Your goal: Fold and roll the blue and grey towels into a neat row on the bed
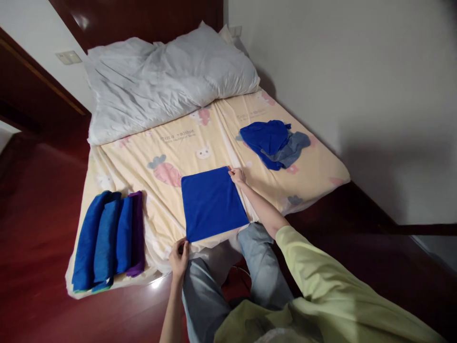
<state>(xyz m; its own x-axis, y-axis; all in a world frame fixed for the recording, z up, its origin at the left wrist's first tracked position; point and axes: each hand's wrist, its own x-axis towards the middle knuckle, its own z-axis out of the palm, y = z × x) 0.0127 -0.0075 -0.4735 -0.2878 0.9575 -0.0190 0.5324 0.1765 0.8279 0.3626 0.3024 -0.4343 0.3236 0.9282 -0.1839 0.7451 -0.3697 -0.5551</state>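
A blue cloth (214, 204) lies flat in a near-square on the front part of the bed, in front of my legs. My left hand (179, 256) pinches its near left corner between thumb and fingers. At the far right corner, my right hand (237, 176) is closed on the cloth's edge. On the left, several rolled or folded cloths (107, 238) in blue, teal-blue and purple lie side by side near the bed's front corner. Farther right sits a crumpled heap of blue and grey-blue cloth (273, 143).
The bed (210, 138) has a pale yellow sheet printed with rabbits and carrots. A large grey-white pillow or bedding (171, 76) fills its head end. A white wall (342, 85) rises at the right, and dark red wood floor (39, 228) shows at the left.
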